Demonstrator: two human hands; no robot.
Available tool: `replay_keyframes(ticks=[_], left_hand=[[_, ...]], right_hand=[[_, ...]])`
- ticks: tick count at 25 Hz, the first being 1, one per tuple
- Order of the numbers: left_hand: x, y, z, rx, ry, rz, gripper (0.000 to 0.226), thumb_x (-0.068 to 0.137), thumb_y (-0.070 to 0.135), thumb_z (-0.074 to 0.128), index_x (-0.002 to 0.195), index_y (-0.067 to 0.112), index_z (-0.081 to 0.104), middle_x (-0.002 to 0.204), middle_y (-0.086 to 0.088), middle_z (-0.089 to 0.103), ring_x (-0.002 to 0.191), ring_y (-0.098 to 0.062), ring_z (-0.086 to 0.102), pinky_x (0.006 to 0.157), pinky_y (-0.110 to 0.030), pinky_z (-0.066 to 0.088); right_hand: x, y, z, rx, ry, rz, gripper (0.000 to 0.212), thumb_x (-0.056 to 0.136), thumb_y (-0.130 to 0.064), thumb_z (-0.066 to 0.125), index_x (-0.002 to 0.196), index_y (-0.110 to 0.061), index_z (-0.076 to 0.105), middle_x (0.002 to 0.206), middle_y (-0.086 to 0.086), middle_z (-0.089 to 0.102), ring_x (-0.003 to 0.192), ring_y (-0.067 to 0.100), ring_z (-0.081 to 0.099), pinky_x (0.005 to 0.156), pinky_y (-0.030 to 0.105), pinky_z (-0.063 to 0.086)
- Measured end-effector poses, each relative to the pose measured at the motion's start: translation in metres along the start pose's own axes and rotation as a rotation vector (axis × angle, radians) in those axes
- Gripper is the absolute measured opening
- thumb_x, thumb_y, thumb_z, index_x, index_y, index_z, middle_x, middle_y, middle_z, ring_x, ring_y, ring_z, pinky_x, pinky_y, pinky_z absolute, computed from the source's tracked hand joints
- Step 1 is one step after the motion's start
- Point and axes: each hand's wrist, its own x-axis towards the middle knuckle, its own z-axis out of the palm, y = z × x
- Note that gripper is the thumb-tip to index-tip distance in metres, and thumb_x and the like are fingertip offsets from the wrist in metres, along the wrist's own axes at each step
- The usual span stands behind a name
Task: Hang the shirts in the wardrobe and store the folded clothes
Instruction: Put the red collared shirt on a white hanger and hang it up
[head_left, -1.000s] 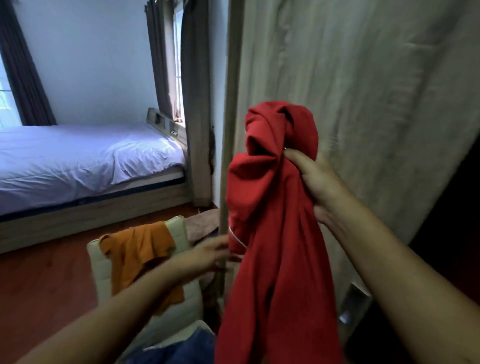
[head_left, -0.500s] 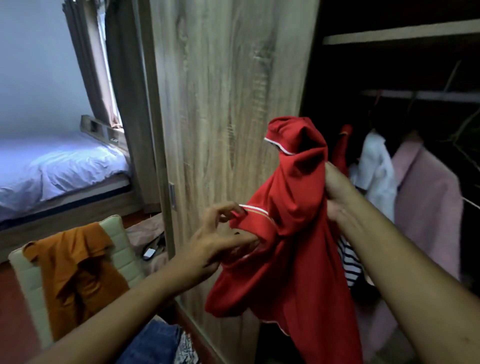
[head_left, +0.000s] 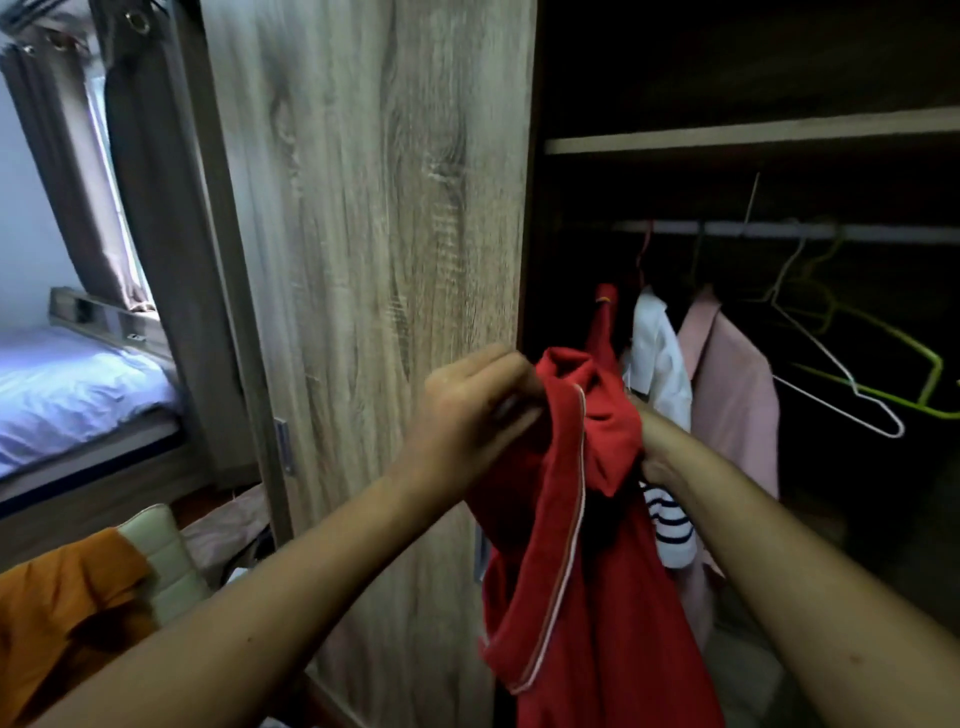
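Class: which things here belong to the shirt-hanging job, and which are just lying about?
Job: red shirt, left hand, right hand, wardrobe rail, empty hangers, orange garment (likely next).
Lying about: bed, curtain, chair.

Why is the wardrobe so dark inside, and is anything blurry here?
Head view: daylight enters by the window at left, leaving the wardrobe in deep shadow; the left hand gripping the shirt is smeared by motion; the wide lens bows the edges of the door.

Daylight from window (head_left: 111, 208) at left, wardrobe interior (head_left: 779, 67) v. dim, left hand (head_left: 475, 410) motion-blurred, wide-angle bending at edges
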Motion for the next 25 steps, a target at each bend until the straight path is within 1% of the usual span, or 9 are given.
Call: replay_keyframes(ticks=[3, 5, 8, 10, 13, 15, 18, 21, 25], left_hand=[[0.03, 0.001, -0.002, 0.042, -0.09, 0.035, 0.005, 0.086, 0.007, 0.063, 0.087, 0.008, 0.068, 0.088, 0.0, 0.06, 0.077, -0.005, 0.056, 0.071, -0.007, 0.036], [0.048, -0.004, 0.001, 0.081, -0.168, 0.048, 0.01, 0.086, 0.01, 0.063, 0.092, 0.011, 0.07, 0.091, -0.003, 0.062, 0.079, -0.01, 0.059, 0.07, -0.014, 0.043], [0.062, -0.014, 0.01, 0.2, -0.189, 0.037, 0.01, 0.08, 0.009, 0.063, 0.088, 0.011, 0.07, 0.087, -0.008, 0.062, 0.077, -0.023, 0.062, 0.066, -0.033, 0.048], [0.065, -0.02, 0.014, 0.235, -0.187, -0.013, 0.009, 0.076, 0.006, 0.063, 0.082, 0.007, 0.07, 0.083, -0.012, 0.063, 0.075, -0.028, 0.062, 0.064, -0.039, 0.049], [0.061, -0.027, 0.016, 0.252, -0.174, -0.071, 0.007, 0.076, 0.007, 0.063, 0.079, 0.008, 0.07, 0.08, -0.011, 0.063, 0.073, -0.03, 0.062, 0.062, -0.041, 0.05], [0.057, -0.032, 0.01, 0.276, -0.213, -0.032, 0.01, 0.079, 0.016, 0.058, 0.082, 0.013, 0.067, 0.082, -0.009, 0.061, 0.072, -0.031, 0.062, 0.059, -0.042, 0.05], [0.043, -0.041, 0.001, 0.527, -0.362, 0.227, 0.026, 0.083, 0.024, 0.037, 0.095, 0.019, 0.059, 0.092, -0.008, 0.059, 0.058, -0.031, 0.063, 0.041, -0.03, 0.039], [0.023, -0.051, 0.005, 0.7, -0.633, 0.502, 0.042, 0.074, 0.012, 0.045, 0.113, 0.026, 0.053, 0.111, -0.011, 0.054, 0.057, -0.025, 0.065, 0.033, -0.023, 0.035], [0.023, -0.047, 0.025, 0.507, -0.664, 0.307, 0.04, 0.084, 0.022, 0.049, 0.123, 0.031, 0.048, 0.114, 0.001, 0.054, 0.082, -0.02, 0.065, 0.045, -0.033, 0.05]], right_hand=[[-0.012, 0.019, 0.004, -0.42, -0.051, -0.032, 0.029, 0.094, 0.0, 0.043, 0.079, -0.012, 0.064, 0.059, 0.001, 0.067, 0.049, 0.008, 0.062, 0.055, 0.02, 0.052], [-0.017, 0.022, 0.003, -0.47, -0.008, -0.158, 0.021, 0.092, -0.006, 0.049, 0.081, -0.013, 0.066, 0.081, 0.011, 0.067, 0.071, 0.022, 0.061, 0.071, 0.036, 0.051], [-0.034, 0.022, 0.005, -0.294, 0.215, -0.404, 0.026, 0.09, -0.029, 0.052, 0.082, -0.007, 0.062, 0.076, 0.008, 0.06, 0.071, 0.018, 0.053, 0.068, 0.031, 0.043], [-0.051, 0.026, 0.011, -0.3, 0.19, -0.556, 0.03, 0.08, -0.04, 0.056, 0.081, -0.011, 0.06, 0.07, 0.006, 0.056, 0.065, 0.01, 0.049, 0.063, 0.026, 0.042], [-0.056, 0.038, 0.005, -0.634, 0.184, -0.69, 0.003, 0.078, -0.013, 0.064, 0.078, -0.013, 0.06, 0.07, 0.003, 0.06, 0.058, 0.009, 0.052, 0.059, 0.021, 0.044], [-0.048, 0.039, -0.012, -0.702, 0.264, -0.716, 0.007, 0.083, -0.007, 0.061, 0.078, -0.011, 0.061, 0.069, 0.003, 0.063, 0.063, 0.014, 0.058, 0.061, 0.026, 0.047], [-0.042, 0.022, -0.036, -0.653, 0.424, -0.776, 0.009, 0.087, -0.008, 0.057, 0.08, -0.011, 0.061, 0.073, 0.0, 0.062, 0.065, 0.007, 0.057, 0.058, 0.014, 0.042], [-0.041, 0.005, -0.052, -0.759, 0.452, -0.872, 0.007, 0.088, -0.009, 0.055, 0.082, -0.011, 0.059, 0.079, -0.003, 0.06, 0.073, 0.011, 0.058, 0.061, 0.021, 0.045], [-0.036, -0.001, -0.08, -0.911, 0.24, -0.898, 0.007, 0.088, -0.015, 0.056, 0.085, -0.02, 0.061, 0.082, -0.014, 0.057, 0.079, 0.001, 0.057, 0.067, 0.019, 0.044]])
